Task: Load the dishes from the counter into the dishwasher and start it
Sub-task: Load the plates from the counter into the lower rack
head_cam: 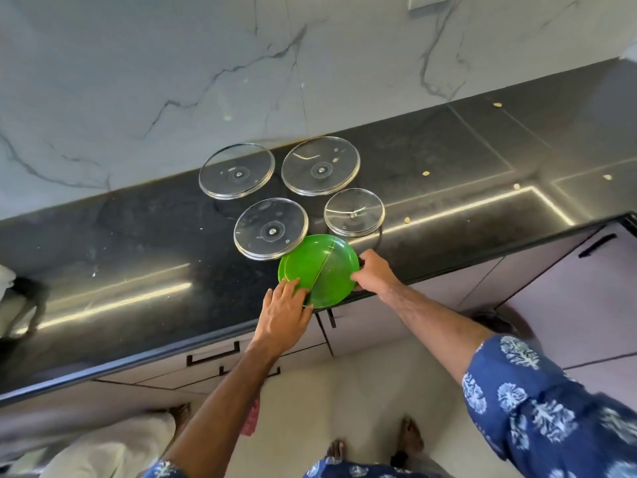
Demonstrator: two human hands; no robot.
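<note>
Along the wall: a pale marble-look backsplash [172, 74] rises behind the dark counter.
Counter [103, 257]: black, glossy stone running from lower left to upper right, with a few small crumbs [426, 173] scattered toward its right end.
Cabinets [537, 284]: pale fronts with dark handles sit below the counter edge.
Sleeve [537, 401]: blue cloth with a white print covers the right upper arm.
Green plates [324, 267]: two, overlapping, at the near edge of the counter; the far rim is tucked under the nearest glass lid.
Glass lids [270, 229]: four round clear lids lie flat in a cluster just behind the plates, two near and two by the wall.
Left hand [284, 313]: fingers spread and straight, pressing on the left plate's near rim.
Right hand [374, 270]: fingers curled, pinching the right plate's rim.
</note>
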